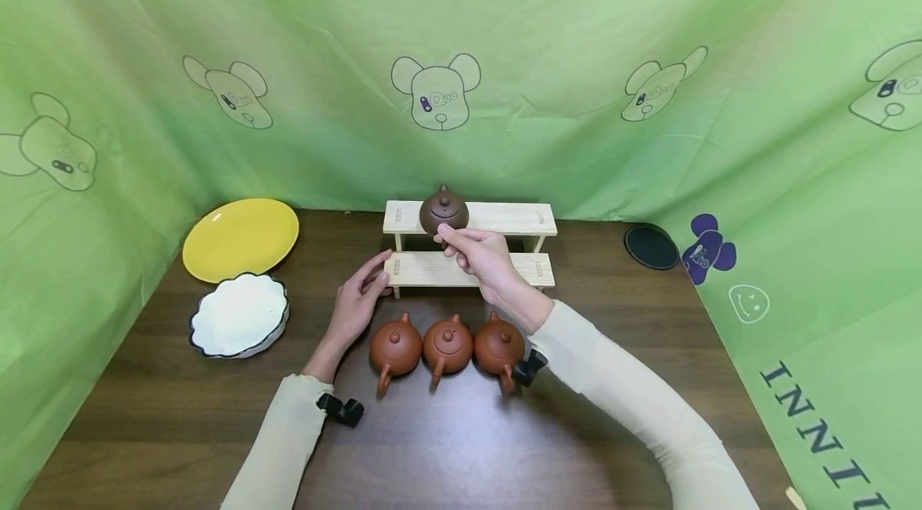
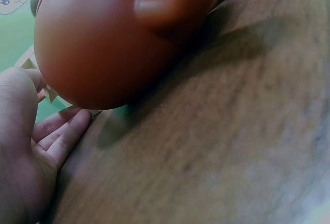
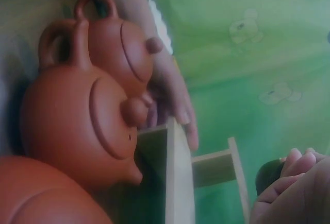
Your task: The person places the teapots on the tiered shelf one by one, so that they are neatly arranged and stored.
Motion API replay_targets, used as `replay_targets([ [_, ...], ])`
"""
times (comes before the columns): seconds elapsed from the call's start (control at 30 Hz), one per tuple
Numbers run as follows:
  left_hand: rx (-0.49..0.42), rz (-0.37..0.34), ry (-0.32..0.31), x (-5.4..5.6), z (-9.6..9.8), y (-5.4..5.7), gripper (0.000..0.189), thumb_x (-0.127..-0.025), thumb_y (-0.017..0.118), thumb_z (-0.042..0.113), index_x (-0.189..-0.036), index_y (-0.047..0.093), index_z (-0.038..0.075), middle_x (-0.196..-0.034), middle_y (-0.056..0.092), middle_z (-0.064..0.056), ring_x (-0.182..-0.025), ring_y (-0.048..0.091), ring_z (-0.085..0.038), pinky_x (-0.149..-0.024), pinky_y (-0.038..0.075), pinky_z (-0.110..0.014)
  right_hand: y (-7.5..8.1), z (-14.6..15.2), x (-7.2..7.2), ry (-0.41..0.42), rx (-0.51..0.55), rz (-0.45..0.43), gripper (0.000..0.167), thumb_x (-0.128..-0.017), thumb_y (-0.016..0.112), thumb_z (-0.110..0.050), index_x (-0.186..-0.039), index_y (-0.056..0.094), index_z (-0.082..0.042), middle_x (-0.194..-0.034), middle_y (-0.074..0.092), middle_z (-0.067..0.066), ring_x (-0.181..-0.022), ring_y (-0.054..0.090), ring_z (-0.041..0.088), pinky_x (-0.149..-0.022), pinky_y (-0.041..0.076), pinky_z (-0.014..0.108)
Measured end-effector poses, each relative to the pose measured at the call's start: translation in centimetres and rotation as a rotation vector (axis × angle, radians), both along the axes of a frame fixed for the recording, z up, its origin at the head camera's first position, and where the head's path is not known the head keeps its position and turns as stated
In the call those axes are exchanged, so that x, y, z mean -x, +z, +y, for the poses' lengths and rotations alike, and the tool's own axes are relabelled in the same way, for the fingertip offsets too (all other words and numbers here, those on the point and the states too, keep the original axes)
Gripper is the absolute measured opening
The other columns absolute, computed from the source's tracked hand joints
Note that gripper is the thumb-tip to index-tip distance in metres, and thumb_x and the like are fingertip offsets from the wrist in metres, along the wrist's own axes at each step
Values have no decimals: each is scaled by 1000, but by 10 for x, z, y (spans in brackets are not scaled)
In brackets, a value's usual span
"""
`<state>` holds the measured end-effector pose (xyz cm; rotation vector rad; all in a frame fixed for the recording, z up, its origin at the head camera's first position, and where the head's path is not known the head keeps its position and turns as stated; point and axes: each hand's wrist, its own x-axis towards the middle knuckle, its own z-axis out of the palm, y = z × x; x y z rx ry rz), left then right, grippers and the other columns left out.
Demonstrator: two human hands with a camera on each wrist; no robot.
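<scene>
My right hand (image 1: 486,258) pinches the near side of a dark brown teapot (image 1: 442,210), where its handle is covered by the fingers. The teapot is upright at the upper tier of a pale two-tier wooden stand (image 1: 504,218), left of its middle, with the spout pointing away. In the right wrist view only a dark bit of the teapot (image 3: 269,175) shows beyond the fingers. My left hand (image 1: 356,306) reaches to the left end of the lower tier (image 1: 432,270), fingers fairly straight and touching that end.
Three reddish-brown teapots (image 1: 448,346) stand in a row before the stand, handles toward me. At left lie a yellow oval plate (image 1: 241,239) and a white scalloped dish (image 1: 240,316). A black oval mat (image 1: 651,246) lies far right. Green printed cloth (image 1: 439,14) surrounds the wooden table.
</scene>
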<state>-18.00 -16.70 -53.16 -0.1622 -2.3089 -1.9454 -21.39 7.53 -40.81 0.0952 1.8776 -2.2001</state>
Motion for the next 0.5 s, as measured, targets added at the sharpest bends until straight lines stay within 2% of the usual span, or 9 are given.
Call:
replay_targets([
  [0.13, 1, -1, 0, 1, 1, 0, 45, -117, 61, 14, -161, 60, 10, -160, 61, -17, -115, 70, -1, -96, 65, -20, -3, -3, 7, 4, -10, 0, 19, -105, 81, -24, -96, 87, -9, -67, 68, -7, -54, 48, 1, -48, 35, 11],
  [0.27, 9, 19, -4, 2, 1, -4, 44, -117, 61, 16, -161, 60, 10, -159, 61, -19, -117, 73, -9, -96, 66, -23, -5, -5, 12, -3, -19, 7, 20, -106, 80, -24, -96, 87, -7, -67, 68, -6, -54, 49, 1, -47, 36, 11],
  [0.5, 3, 59, 6, 5, -3, -12, 46, -115, 65, 30, -158, 64, 15, -154, 65, -20, -115, 76, -14, -94, 68, -26, -3, -13, 20, 3, -4, 14, 23, -106, 80, -25, -98, 86, -5, -68, 66, -8, -53, 48, 0, -45, 35, 10],
])
